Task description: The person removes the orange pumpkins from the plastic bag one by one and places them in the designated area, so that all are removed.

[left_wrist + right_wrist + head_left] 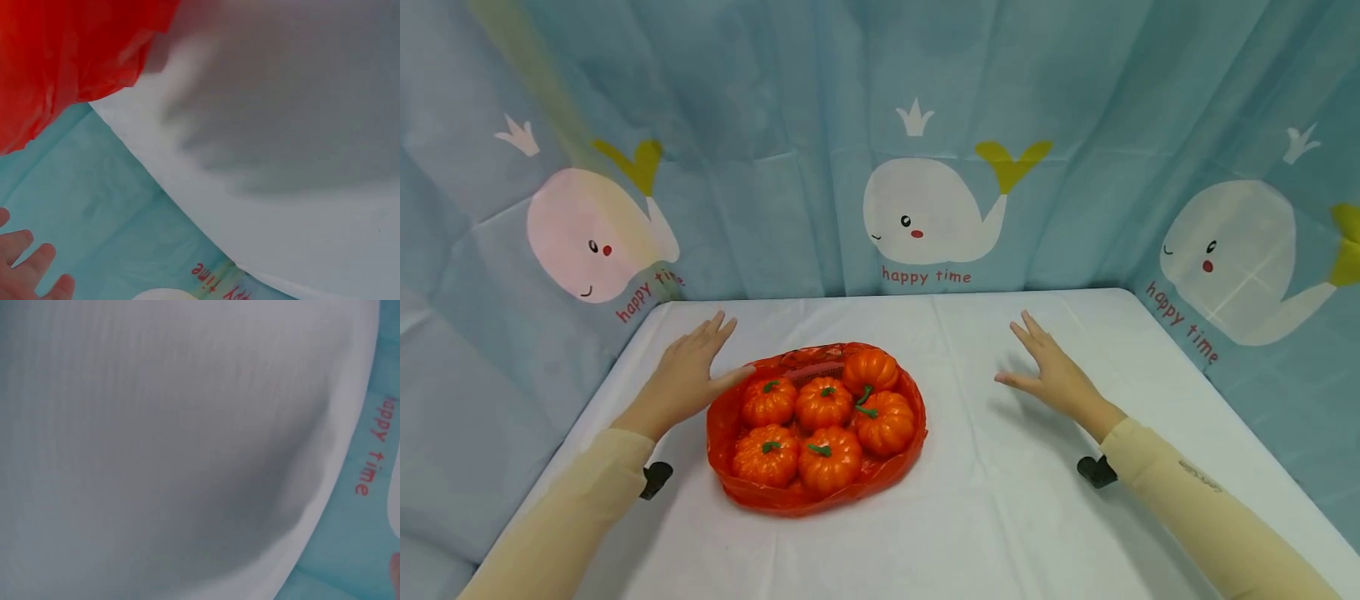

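Observation:
Several small orange pumpkins [830,461] with green stems lie in a red plastic bag [724,433], its rim spread into an oval, left of the table's middle. A dark red strip [817,371] shows behind them inside the bag. My left hand [683,379] is beside the bag's left side, fingers spread, its thumb overlapping the bag's rim in the head view. The left wrist view shows the bag's red side [69,56] and some fingertips at lower left. Over the white cloth at the right, my right hand [1054,372] has its fingers extended and holds nothing.
A white-covered table [970,517] carries the bag. Blue curtains [775,225] with printed whales hang along its back and both sides. A black strap piece shows below each beige sleeve [1195,500].

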The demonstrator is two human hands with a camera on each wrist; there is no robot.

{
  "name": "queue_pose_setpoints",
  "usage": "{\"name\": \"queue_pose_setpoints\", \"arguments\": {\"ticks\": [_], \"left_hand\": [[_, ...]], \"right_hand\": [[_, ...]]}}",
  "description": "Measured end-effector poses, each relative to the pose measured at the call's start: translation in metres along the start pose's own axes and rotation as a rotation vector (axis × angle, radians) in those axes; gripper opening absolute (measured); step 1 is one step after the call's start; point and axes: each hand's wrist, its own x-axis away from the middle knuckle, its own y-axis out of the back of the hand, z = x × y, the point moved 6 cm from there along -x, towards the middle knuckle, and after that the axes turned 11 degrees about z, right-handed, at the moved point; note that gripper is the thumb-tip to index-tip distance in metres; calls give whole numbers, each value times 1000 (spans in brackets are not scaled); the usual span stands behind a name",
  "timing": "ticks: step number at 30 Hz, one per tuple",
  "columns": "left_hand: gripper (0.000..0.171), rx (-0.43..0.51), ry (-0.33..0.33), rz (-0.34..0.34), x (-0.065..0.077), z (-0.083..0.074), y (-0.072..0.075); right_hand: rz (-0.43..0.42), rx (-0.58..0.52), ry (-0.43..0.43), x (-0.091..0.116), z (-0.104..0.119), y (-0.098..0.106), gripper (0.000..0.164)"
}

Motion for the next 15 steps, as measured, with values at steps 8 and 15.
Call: {"name": "queue_pose_setpoints", "arguments": {"ticks": [8, 15], "left_hand": [[90, 39, -19, -40, 4, -6, -4], [89, 147, 39, -34, 11, -10, -9]], "right_hand": [[26, -82, 6, 7, 17, -8, 103], [32, -122, 42, 11, 37, -14, 105]]}}
